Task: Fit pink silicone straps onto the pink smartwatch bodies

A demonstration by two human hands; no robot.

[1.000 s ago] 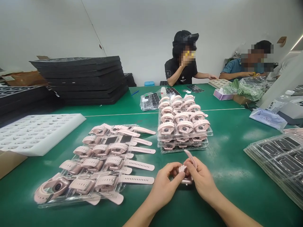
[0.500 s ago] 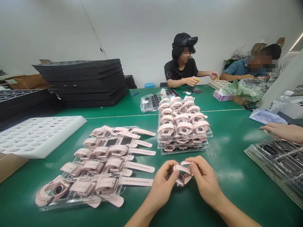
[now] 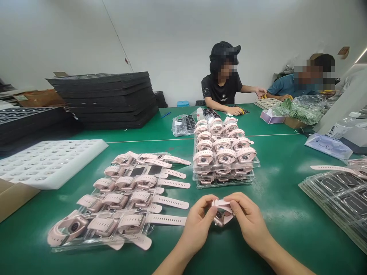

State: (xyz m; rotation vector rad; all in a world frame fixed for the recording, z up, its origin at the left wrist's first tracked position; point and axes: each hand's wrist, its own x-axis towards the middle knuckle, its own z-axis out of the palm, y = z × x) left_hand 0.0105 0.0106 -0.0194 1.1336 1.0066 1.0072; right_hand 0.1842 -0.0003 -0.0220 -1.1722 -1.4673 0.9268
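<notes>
Between my hands is a pink smartwatch, its strap looped over and its round sensor back facing me. My left hand pinches the strap from the left side. On the right, my right hand grips the other strap part with thumb and fingers closed. Just beyond my hands stands a stack of clear trays filled with pink watches whose straps are looped. Left of my hands lies a clear plastic tray of pink watches, several with strap ends sticking out to the right.
A white foam tray lies at left, before a tall stack of black foam trays. At right are trays of dark rectangular pieces and a pink strap. Two co-workers sit across the green table.
The strap end that stuck up by my right fingers now lies down across the loop. Another person's hand has left the right-hand trays, where a pink strap now shows.
</notes>
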